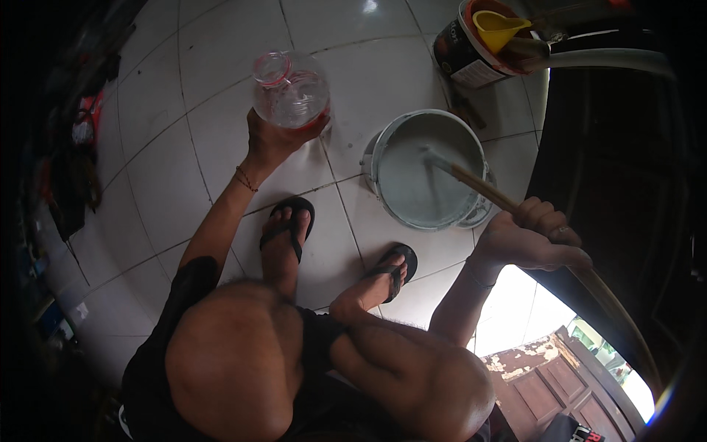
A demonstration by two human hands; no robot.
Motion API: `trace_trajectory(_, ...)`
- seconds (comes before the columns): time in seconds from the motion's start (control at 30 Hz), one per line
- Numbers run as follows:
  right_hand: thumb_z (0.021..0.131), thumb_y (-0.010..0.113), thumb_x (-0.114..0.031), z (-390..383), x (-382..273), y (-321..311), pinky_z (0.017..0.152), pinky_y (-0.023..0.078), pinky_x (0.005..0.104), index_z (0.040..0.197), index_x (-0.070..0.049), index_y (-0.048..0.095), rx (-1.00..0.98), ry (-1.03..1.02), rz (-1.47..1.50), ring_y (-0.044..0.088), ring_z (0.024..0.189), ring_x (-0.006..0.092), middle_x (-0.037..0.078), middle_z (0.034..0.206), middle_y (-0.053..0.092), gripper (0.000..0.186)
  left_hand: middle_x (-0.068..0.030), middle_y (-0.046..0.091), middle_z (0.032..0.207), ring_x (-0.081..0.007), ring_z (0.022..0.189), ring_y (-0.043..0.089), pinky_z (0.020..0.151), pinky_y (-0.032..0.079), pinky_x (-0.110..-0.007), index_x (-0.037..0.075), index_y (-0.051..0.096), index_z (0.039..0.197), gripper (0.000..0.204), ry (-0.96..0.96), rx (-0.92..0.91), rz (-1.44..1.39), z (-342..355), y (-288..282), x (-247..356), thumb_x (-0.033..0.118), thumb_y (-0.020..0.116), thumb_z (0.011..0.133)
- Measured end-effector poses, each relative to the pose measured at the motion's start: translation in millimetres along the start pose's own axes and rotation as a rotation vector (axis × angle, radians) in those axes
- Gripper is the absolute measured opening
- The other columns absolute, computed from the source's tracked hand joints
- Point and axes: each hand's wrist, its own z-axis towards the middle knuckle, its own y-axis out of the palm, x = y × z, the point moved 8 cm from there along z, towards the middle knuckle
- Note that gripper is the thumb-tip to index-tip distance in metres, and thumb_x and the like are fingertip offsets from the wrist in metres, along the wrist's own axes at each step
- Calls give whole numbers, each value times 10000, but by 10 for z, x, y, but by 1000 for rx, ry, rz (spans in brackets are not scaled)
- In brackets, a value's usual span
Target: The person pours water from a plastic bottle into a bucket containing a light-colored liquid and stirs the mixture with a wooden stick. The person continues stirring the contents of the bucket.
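Observation:
My left hand (278, 141) is wrapped round the near side of a clear plastic bottle (303, 96). The bottle has an uncapped mouth and a red band low on its side; I cannot tell whether its base touches the floor. In my right hand (532, 234) is a long wooden stick (487, 191), gripped in a closed fist. Its whitened lower end slants into a white bucket (377, 158), reaching the smooth pale grey liquid (420, 195) inside. The stick's upper part runs back past my fist towards the lower right.
A dark bucket (456, 55) with a yellow funnel (497, 29) in it stands beyond the white bucket. My sandalled feet (291, 221) are on the white tiled floor (221, 96), close to the bucket. A brown panelled door (552, 379) with peeling paint is at the lower right.

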Motion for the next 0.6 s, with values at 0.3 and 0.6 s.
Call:
trace_trajectory(0.3, 1116, 265, -556, -212, -113, -128, 375, 194, 238, 725, -159, 338, 45, -23, 143, 198, 391, 80, -29, 480, 248, 562, -99, 728, 1216, -243, 1092, 734, 962, 598, -358, 68, 606, 1310, 714, -11, -18, 41, 39, -17, -20, 277, 950, 721)
trace_trajectory(0.6, 1118, 288, -544, -25, -26, -273, 376, 188, 236, 739, -154, 340, 116, -118, 270, 193, 392, 82, -25, 482, 242, 546, -100, 715, 1220, -248, 1089, 728, 966, 597, -363, 59, 577, 1321, 717, 12, -26, 57, 39, -32, 30, 263, 936, 735)
